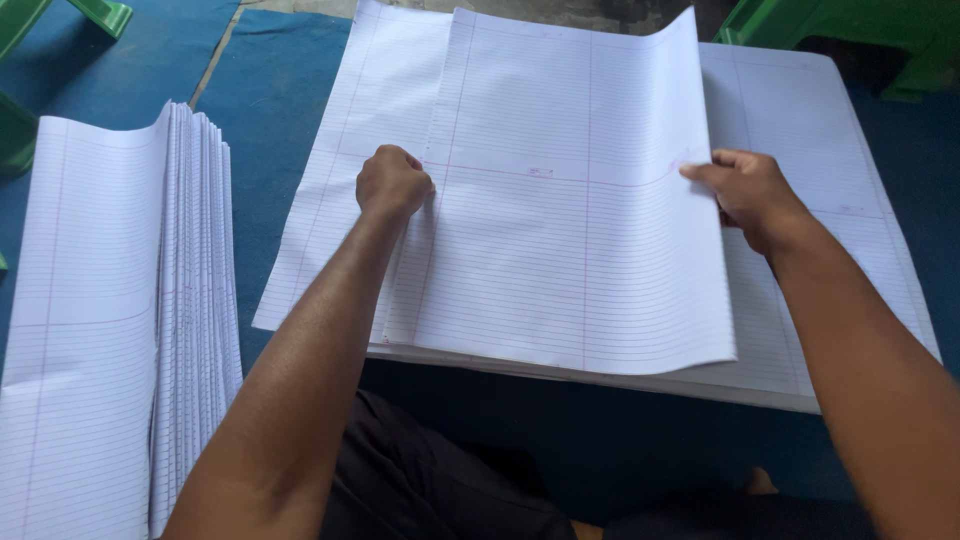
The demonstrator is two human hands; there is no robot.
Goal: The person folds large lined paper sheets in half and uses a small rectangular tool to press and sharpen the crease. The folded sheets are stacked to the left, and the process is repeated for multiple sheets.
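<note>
A large folded sheet of white ruled paper (570, 240) lies on top of a wide stack of flat ruled sheets (830, 130). My left hand (392, 182) is closed in a fist and presses on the sheet's left edge, near its middle crease. My right hand (750, 192) pinches the sheet's right edge between thumb and fingers. The far right corner of the sheet curls upward.
A tall pile of folded ruled sheets (130, 330) sits to my left on a blue mat (270, 90). Green plastic furniture legs (100, 14) stand at the top left, and more green furniture (870, 30) at the top right. My dark-clothed lap (430, 480) is below.
</note>
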